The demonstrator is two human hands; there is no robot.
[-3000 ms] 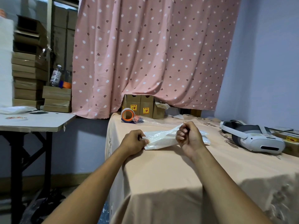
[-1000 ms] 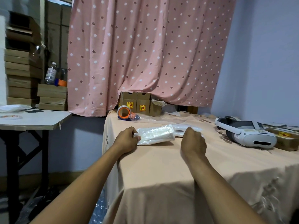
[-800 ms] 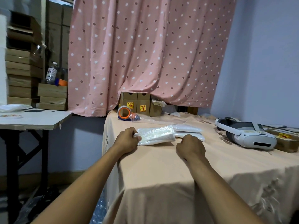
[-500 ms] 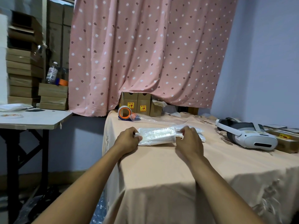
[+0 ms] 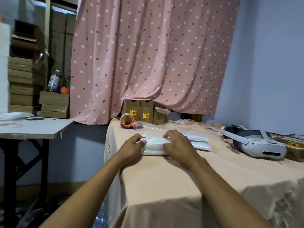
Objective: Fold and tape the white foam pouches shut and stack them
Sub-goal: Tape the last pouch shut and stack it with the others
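The counter [image 5: 164, 178] is covered in a matt, peach-coloured cloth with a soft, slightly creased weave, and the pouch [image 5: 154, 145] on it looks like white foam sheet with a faintly grainy, semi-translucent skin and a smoother, shinier strip along its folded edge; the two pouches [image 5: 198, 140] beside it show the same pale, lightly glossy finish. The headset [image 5: 253, 143] is smooth white and grey plastic with a dull sheen, the tape roll [image 5: 127, 121] has a glossy orange core, and the boxes [image 5: 139, 111] behind are plain matt brown cardboard under a thin pink cotton-like curtain [image 5: 148, 55].
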